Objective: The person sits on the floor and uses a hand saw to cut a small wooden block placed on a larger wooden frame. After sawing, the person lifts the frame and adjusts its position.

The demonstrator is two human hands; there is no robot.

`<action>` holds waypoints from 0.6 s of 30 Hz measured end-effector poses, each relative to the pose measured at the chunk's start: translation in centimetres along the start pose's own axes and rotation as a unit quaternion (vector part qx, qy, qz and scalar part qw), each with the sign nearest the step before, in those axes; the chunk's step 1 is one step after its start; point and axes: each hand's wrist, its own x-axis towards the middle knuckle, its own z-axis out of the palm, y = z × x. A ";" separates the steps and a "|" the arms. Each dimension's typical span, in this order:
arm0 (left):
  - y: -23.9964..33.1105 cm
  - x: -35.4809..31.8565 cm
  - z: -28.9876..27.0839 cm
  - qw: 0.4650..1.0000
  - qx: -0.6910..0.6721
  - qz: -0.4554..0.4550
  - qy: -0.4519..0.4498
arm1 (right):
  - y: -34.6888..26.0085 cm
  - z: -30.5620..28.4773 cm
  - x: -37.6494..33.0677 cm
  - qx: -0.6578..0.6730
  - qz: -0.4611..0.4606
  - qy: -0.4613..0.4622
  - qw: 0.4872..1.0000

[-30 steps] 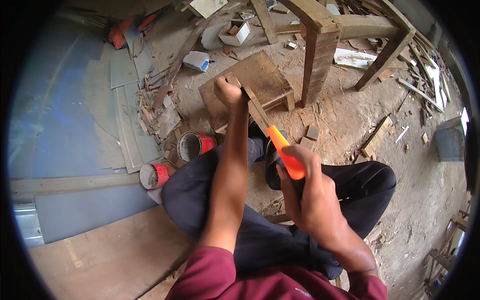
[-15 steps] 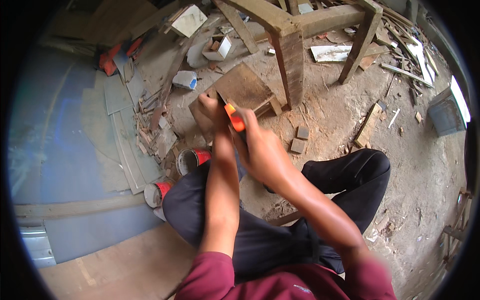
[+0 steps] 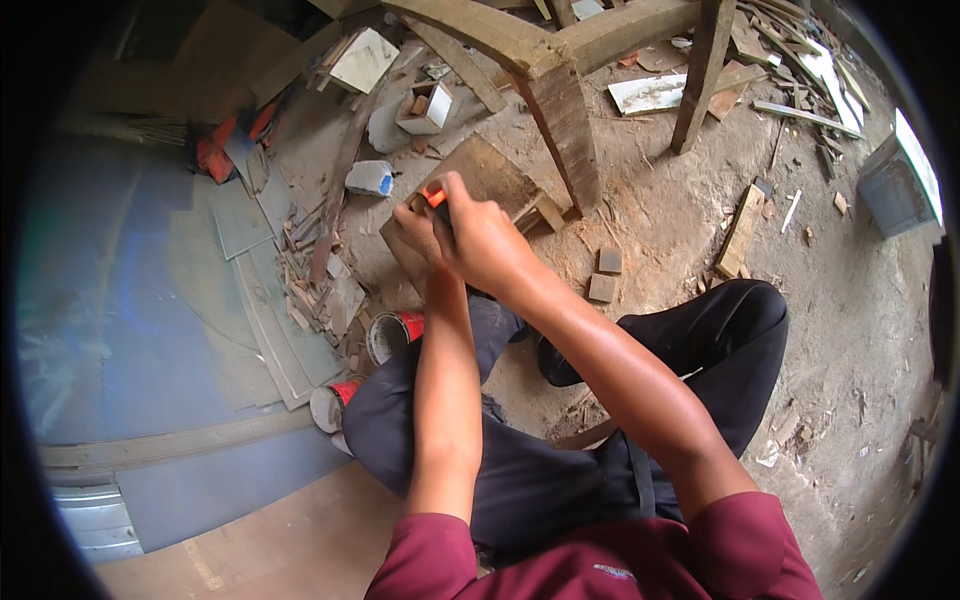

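"Head view: what's biggest?"

"Floor (image 3: 680, 235), then a wooden frame (image 3: 563, 112) standing on it, one leg just past the worktop's right corner."

"And the worktop (image 3: 495, 175)?"

"Low, between the frame and the dark-trousered legs (image 3: 722, 335), probably so both arms reach it comfortably. Two red tins (image 3: 408, 328) sit on the floor off its near corner, likely out of the elbows' way."

"The hands?"

"Together over the worktop's left part. The right hand (image 3: 475, 228) grips an orange-handled tool (image 3: 435, 197) near the far left edge, its lower part hidden. The left hand (image 3: 416, 230) is curled beside it, perhaps bracing something; whether it's closed on anything, I can't tell."

"Anything smaller?"

"Two wooden blocks (image 3: 609, 261) on the floor off the right corner; their reason isn't evident."

"Any writing?"

"None I can read: the tins' red sides are too small, and the maroon shirt (image 3: 550, 565) carries only a tiny pale mark (image 3: 613, 571)."
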 end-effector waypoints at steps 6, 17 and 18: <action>-1.4 -0.9 -0.3 0.988 -0.076 0.065 0.119 | -5.5 -5.8 -9.0 -0.018 0.028 -0.091 0.995; 6.8 -2.3 0.2 0.998 -0.049 -0.024 0.005 | 0.9 -0.5 0.3 0.015 0.010 0.014 1.000; 4.8 -1.4 0.0 0.994 -0.104 -0.031 0.010 | 0.1 -0.2 1.2 0.011 0.012 0.002 1.000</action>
